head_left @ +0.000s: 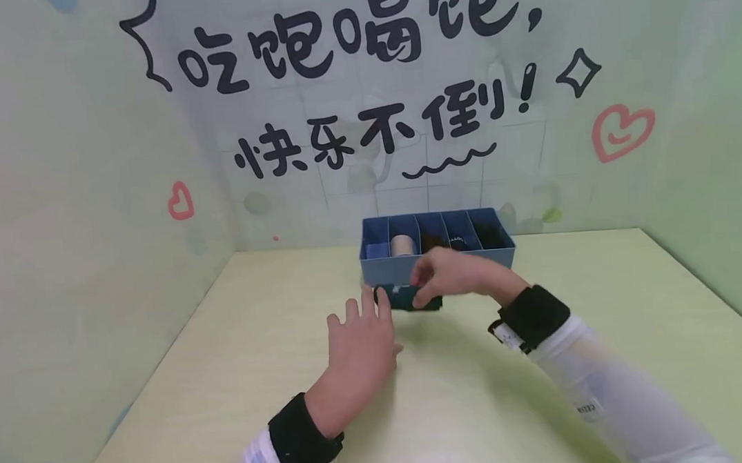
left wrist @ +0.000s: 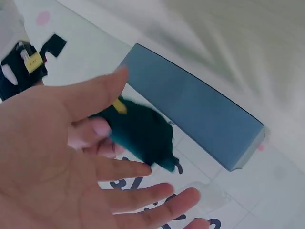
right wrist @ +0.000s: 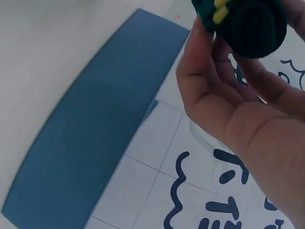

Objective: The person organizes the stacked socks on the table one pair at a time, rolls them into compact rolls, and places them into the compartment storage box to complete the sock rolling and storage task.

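Observation:
A dark green rolled cloth (head_left: 401,297) with a yellow patch is up in front of the blue box. My right hand (head_left: 455,273) pinches it at its right end, thumb on the near side. Seen from the right wrist, the roll (right wrist: 255,29) shows its coiled end between thumb and fingers. My left hand (head_left: 360,339) has its fingers spread and extended, fingertips right at the roll's left end. In the left wrist view the palm faces the camera, and the cloth (left wrist: 143,131) shows beyond the thumb and fingers.
The blue divided box (head_left: 385,271) stands against the back wall. Its several compartments hold a blue item (head_left: 377,250), a pale pink roll (head_left: 402,244), a brown one (head_left: 431,242) and dark ones (head_left: 488,237). Printed walls enclose the pale table (head_left: 275,311).

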`<act>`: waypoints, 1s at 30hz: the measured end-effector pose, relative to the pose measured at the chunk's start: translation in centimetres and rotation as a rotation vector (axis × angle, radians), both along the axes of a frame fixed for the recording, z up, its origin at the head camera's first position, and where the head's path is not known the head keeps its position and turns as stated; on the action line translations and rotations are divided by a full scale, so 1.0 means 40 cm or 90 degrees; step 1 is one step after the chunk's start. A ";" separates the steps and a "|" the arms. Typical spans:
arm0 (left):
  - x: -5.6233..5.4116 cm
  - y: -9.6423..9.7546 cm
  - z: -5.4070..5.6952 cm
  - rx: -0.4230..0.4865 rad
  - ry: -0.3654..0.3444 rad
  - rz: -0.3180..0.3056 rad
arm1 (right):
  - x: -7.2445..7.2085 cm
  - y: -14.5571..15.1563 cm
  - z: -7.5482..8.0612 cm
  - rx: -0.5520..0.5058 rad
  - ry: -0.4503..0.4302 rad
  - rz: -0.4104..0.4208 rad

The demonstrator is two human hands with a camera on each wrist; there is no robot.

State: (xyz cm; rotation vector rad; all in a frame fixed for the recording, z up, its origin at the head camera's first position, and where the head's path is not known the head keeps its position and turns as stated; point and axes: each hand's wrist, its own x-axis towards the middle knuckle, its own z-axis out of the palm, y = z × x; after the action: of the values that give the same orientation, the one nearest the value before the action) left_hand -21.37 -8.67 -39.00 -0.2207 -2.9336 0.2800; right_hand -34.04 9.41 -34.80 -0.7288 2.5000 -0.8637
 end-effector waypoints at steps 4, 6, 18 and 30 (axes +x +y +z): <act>-0.005 -0.002 0.019 0.024 0.014 0.005 | -0.068 -0.048 0.077 -0.009 0.085 -0.081; -0.004 0.000 0.019 0.032 -0.001 -0.003 | -0.097 -0.076 0.092 -0.019 0.106 -0.121; 0.010 0.023 0.010 0.030 -0.024 -0.049 | -0.191 -0.237 0.005 0.025 0.282 -0.222; 0.006 0.047 0.022 0.027 -0.120 -0.037 | -0.219 -0.211 -0.125 0.270 0.399 -0.130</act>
State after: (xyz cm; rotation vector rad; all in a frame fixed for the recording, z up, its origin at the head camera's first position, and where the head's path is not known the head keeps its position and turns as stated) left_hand -21.12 -6.79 -38.11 -0.3437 -3.1092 0.1991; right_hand -42.80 0.98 -39.79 -0.6736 3.2021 -0.1328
